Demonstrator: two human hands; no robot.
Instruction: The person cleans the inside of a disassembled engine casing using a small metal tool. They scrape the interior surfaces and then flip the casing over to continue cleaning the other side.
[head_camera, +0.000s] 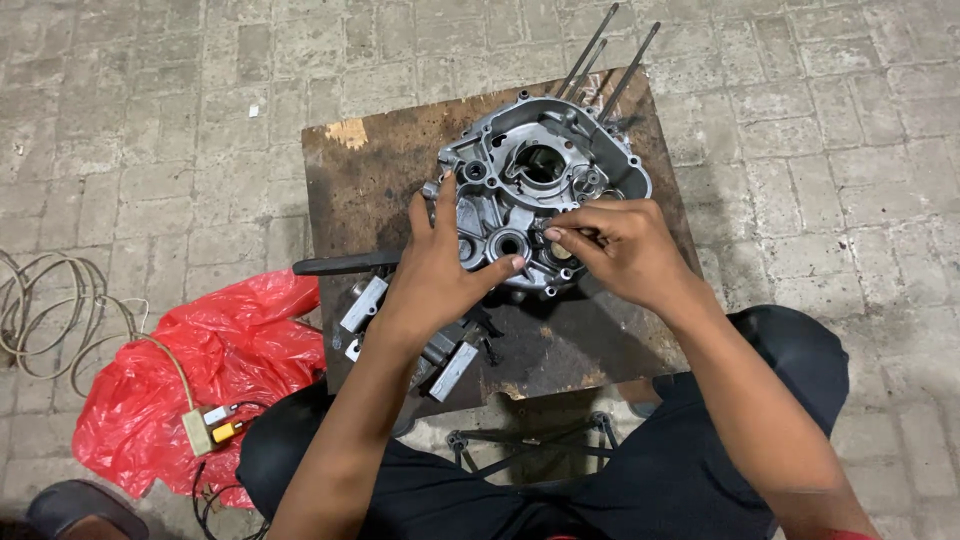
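Observation:
A grey metal engine crankcase half (545, 170) lies on a dark, worn wooden board (370, 190), with long studs (610, 60) sticking out at its far end. My left hand (440, 270) rests on the casing's near left side, fingers spread, thumb near a round bearing hole (508, 243). My right hand (615, 250) pinches a small part at the casing's near edge; the part is mostly hidden by my fingers.
A black bar (345, 264) and small grey metal blocks (362, 303) lie on the board by my left wrist. A red plastic bag (200, 370), a beige cable (60, 310) with a small switch box (212, 425) lie on the paved floor to the left.

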